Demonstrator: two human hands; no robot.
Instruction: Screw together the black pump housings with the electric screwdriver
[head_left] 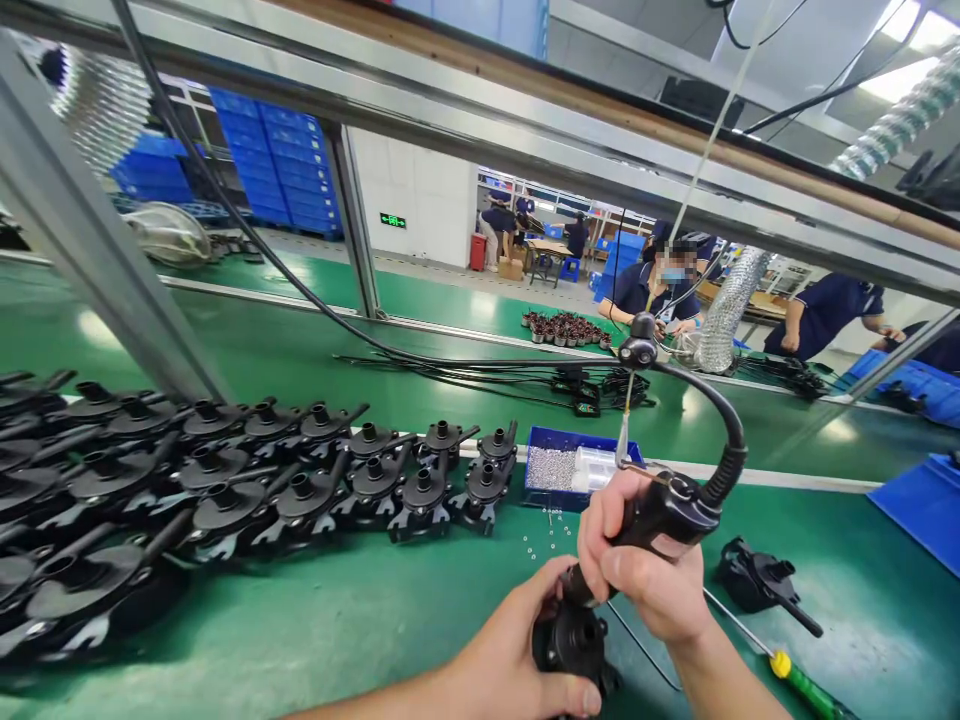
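Note:
My right hand [637,570] is wrapped round a black electric screwdriver [667,515], which hangs from a cord and has a thick cable at its top end. The tool's lower end points down at a black plastic part [574,640]. Around that part my left hand [517,640] is closed, thumb along its near side. Whether the tool's tip touches a screw is hidden. Just beyond my hands sits a blue bin [544,495] of small metal pieces with clear containers in it, and a few loose pieces [551,530] lie in front.
Rows of similar black assemblies [300,490] fill the left side. Another black assembly [761,577] and a green-and-yellow-handled screwdriver [806,685] lie at right, near a blue tray [919,510]. Cables [480,365] cross behind. A person [637,290] works opposite, beyond the metal frame.

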